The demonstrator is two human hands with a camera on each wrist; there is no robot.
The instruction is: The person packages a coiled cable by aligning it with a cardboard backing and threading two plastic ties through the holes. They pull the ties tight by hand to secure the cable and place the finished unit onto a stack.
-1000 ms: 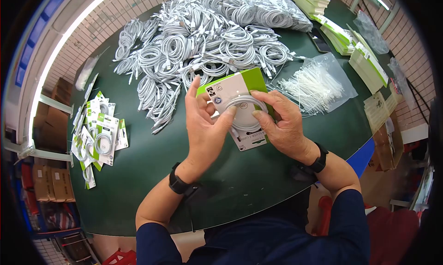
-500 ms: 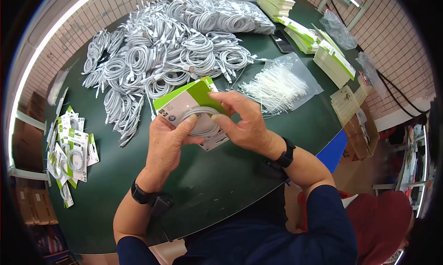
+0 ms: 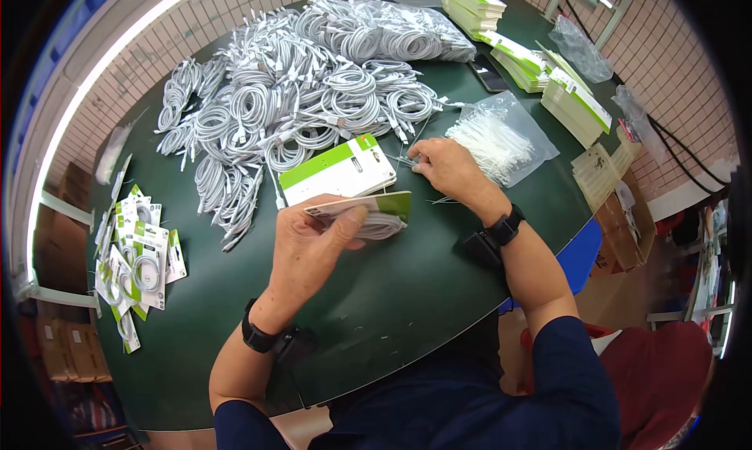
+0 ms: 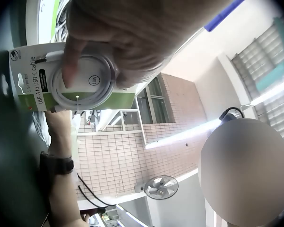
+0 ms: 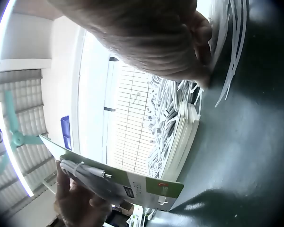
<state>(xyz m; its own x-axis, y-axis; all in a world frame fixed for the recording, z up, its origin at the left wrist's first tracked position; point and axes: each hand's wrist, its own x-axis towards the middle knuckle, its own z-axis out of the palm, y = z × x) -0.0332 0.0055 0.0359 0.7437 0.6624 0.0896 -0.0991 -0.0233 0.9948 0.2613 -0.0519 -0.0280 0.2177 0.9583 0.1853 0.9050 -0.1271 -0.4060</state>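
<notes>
In the head view my left hand (image 3: 307, 242) grips a green-and-white card (image 3: 398, 205) with a coiled white cable (image 3: 381, 226) on it, thumb over the coil. The left wrist view shows the coil (image 4: 102, 91) flat on the printed card (image 4: 26, 78). My right hand (image 3: 450, 171) is at the near-left edge of the heap of white zip ties (image 3: 492, 143), its fingers bent and touching ties; whether they pinch one I cannot tell. Beyond the held card lies a stack of blank-faced cards (image 3: 333, 176).
A big heap of coiled cables (image 3: 290, 90) covers the back. Carded cables (image 3: 145, 266) are piled at the left. Card stacks (image 3: 576, 109) and a phone (image 3: 488, 72) lie at the back right. Another person in dark red (image 3: 654, 379) is at the lower right.
My right hand has let go of the carded cable and moved right to the zip ties. The left hand has tilted the card, uncovering the card stack behind it.
</notes>
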